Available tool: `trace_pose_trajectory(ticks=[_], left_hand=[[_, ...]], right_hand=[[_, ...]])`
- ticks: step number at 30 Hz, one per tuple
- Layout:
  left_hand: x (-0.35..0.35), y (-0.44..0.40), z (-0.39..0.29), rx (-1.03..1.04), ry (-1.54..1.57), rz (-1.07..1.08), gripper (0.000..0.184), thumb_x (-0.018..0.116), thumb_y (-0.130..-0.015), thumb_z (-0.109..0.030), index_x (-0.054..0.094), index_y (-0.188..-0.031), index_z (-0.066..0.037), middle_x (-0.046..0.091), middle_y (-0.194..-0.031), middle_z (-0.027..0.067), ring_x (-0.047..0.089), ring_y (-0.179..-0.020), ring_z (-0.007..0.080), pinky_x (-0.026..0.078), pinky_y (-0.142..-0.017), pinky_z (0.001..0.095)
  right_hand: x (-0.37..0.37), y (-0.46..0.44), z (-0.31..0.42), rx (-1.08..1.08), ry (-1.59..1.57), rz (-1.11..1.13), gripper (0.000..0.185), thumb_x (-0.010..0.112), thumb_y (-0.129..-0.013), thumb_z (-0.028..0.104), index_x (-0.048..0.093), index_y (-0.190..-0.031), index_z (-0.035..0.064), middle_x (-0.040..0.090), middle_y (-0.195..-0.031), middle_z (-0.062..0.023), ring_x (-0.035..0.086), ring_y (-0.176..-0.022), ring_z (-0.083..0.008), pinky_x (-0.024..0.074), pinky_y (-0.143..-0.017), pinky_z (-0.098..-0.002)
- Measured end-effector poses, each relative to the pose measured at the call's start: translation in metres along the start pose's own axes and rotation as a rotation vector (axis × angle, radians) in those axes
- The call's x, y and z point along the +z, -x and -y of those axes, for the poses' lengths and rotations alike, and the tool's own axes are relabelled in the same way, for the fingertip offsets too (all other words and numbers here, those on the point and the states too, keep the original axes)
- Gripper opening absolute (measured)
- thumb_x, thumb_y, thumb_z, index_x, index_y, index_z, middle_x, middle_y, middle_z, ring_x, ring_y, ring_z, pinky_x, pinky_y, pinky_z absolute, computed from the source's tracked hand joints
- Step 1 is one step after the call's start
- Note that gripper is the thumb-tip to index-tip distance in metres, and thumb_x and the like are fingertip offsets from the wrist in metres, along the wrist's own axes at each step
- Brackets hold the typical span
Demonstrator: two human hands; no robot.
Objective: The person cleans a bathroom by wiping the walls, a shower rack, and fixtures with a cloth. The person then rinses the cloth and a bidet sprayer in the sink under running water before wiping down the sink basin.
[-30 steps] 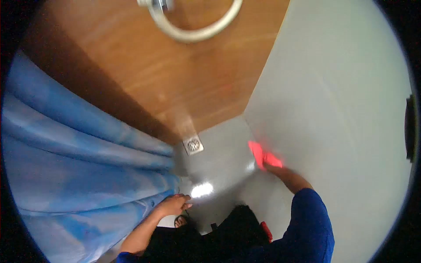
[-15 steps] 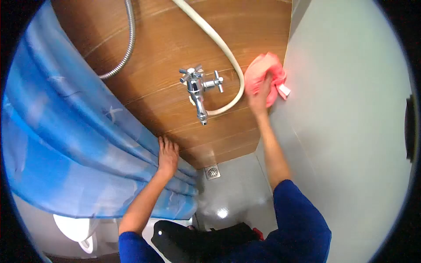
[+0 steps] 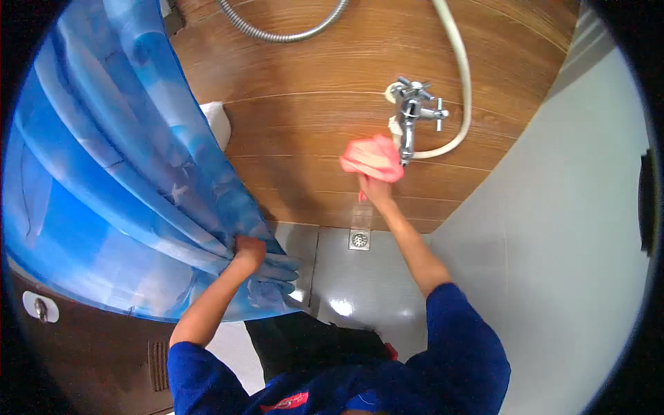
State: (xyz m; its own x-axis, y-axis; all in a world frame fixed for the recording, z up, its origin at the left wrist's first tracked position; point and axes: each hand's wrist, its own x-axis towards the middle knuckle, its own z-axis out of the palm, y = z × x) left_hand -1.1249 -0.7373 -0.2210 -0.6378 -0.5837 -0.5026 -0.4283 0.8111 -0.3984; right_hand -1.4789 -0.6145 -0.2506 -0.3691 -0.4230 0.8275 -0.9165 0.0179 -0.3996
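Observation:
My right hand [image 3: 375, 188] grips a pink cloth [image 3: 373, 158], with much of the fingers hidden under it. The bunched cloth is against or very near the wood-look tiled wall, just left of the chrome tap [image 3: 409, 117]. Over on the left, my left hand [image 3: 250, 253] is closed around folds of the blue patterned shower curtain [image 3: 138, 200]. The curtain hangs gathered between that hand and the left side of the view.
A pale hose [image 3: 462, 76] loops right of the tap, and a metal shower hose [image 3: 283, 36] hangs above. A white object [image 3: 218, 123] shows behind the curtain. Below are a floor drain [image 3: 360, 239] and a shiny grey floor [image 3: 339, 277]. A grey wall [image 3: 553, 242] stands at right.
My right hand has brought the pink cloth from the right-hand corner to the left of the tap. My left hand, earlier flat with fingers extended, now clutches the curtain. The view has shifted left.

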Motion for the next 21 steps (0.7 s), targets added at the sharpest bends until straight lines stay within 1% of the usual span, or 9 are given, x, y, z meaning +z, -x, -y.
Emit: trace_pose_trajectory(ticks=[2,6,7,8,9,10,12,18,21], left_hand=[[-0.029,0.027,-0.014,0.076,-0.094,0.004,0.021,0.055,-0.08,-0.015,0.067,-0.096,-0.013,0.064,-0.102,0.0101,0.059,-0.1,0.0276,0.044,-0.082,0.046],[-0.076,0.096,-0.067,0.446,0.022,-0.375,0.033,0.052,-0.078,-0.014,0.055,-0.111,-0.009,0.056,-0.111,0.0146,0.05,-0.105,0.0302,0.041,-0.086,0.0503],[-0.086,0.116,-0.076,0.667,0.237,-0.402,0.031,0.056,-0.079,-0.016,0.056,-0.108,-0.007,0.058,-0.105,0.0151,0.052,-0.101,0.0325,0.043,-0.083,0.0507],[-0.061,0.118,-0.084,0.96,0.557,-0.418,0.03,0.058,-0.082,-0.02,0.056,-0.107,-0.004,0.058,-0.102,0.0156,0.054,-0.099,0.0345,0.043,-0.082,0.0495],[-0.079,0.142,-0.082,1.139,0.657,-0.114,0.033,0.058,-0.085,-0.027,0.055,-0.106,-0.002,0.059,-0.105,0.0171,0.055,-0.101,0.035,0.044,-0.085,0.0453],[-0.066,0.152,-0.077,1.213,0.665,0.007,0.039,0.056,-0.087,-0.03,0.053,-0.115,-0.002,0.055,-0.116,0.0185,0.054,-0.105,0.0354,0.044,-0.088,0.0423],[-0.067,0.177,-0.042,1.288,0.811,-0.001,0.043,0.057,-0.086,-0.024,0.049,-0.122,-0.003,0.052,-0.119,0.0226,0.051,-0.109,0.038,0.043,-0.092,0.041],[-0.024,0.168,0.043,1.108,0.946,-0.205,0.035,0.054,-0.089,-0.025,0.054,-0.118,-0.006,0.058,-0.113,0.0185,0.055,-0.104,0.0354,0.044,-0.087,0.0395],[-0.01,0.14,0.048,1.048,0.986,-0.466,0.046,0.057,-0.087,-0.032,0.049,-0.121,-0.002,0.053,-0.121,0.0195,0.053,-0.108,0.0357,0.043,-0.09,0.0407]], right_hand=[[0.046,-0.032,0.017,-0.125,0.104,0.015,0.021,0.058,-0.079,0.019,0.064,-0.096,0.01,0.063,-0.096,-0.012,0.059,-0.089,-0.0316,0.0466,-0.078,-0.0433],[0.11,0.009,0.002,0.083,-0.036,0.881,0.028,0.054,-0.081,0.023,0.061,-0.105,0.0121,0.062,-0.104,-0.0118,0.059,-0.095,-0.0298,0.0459,-0.082,-0.0415],[0.112,0.025,0.0,-0.037,-0.222,0.434,0.025,0.054,-0.079,0.022,0.065,-0.1,0.0127,0.064,-0.099,-0.0111,0.061,-0.092,-0.0273,0.0477,-0.077,-0.0423],[0.085,0.026,-0.004,0.037,0.159,1.281,0.021,0.053,-0.078,0.019,0.068,-0.091,0.0126,0.066,-0.091,-0.0102,0.064,-0.085,-0.0257,0.0488,-0.074,-0.0408],[0.128,0.093,-0.081,-0.057,-0.003,1.092,0.018,0.055,-0.075,0.02,0.069,-0.083,0.0117,0.067,-0.081,-0.0077,0.065,-0.076,-0.0243,0.049,-0.068,-0.0408],[0.041,0.032,-0.004,0.204,0.02,1.119,0.014,0.056,-0.073,0.02,0.067,-0.077,0.0112,0.066,-0.079,-0.0085,0.064,-0.073,-0.0256,0.0478,-0.065,-0.0428],[0.064,0.054,-0.045,-0.125,0.12,1.085,0.014,0.058,-0.073,0.02,0.065,-0.082,0.0114,0.065,-0.084,-0.0116,0.062,-0.077,-0.0303,0.0478,-0.069,-0.045],[-0.13,-0.051,0.147,-0.226,-0.011,0.49,0.04,0.059,-0.069,0.011,0.056,-0.108,0.004,0.055,-0.112,-0.017,0.048,-0.11,-0.0359,0.0339,-0.099,-0.0451],[-0.186,-0.021,0.189,0.02,0.056,0.213,0.033,0.057,-0.075,0.01,0.056,-0.108,0.0038,0.055,-0.111,-0.0164,0.048,-0.11,-0.0351,0.0345,-0.099,-0.0435]])
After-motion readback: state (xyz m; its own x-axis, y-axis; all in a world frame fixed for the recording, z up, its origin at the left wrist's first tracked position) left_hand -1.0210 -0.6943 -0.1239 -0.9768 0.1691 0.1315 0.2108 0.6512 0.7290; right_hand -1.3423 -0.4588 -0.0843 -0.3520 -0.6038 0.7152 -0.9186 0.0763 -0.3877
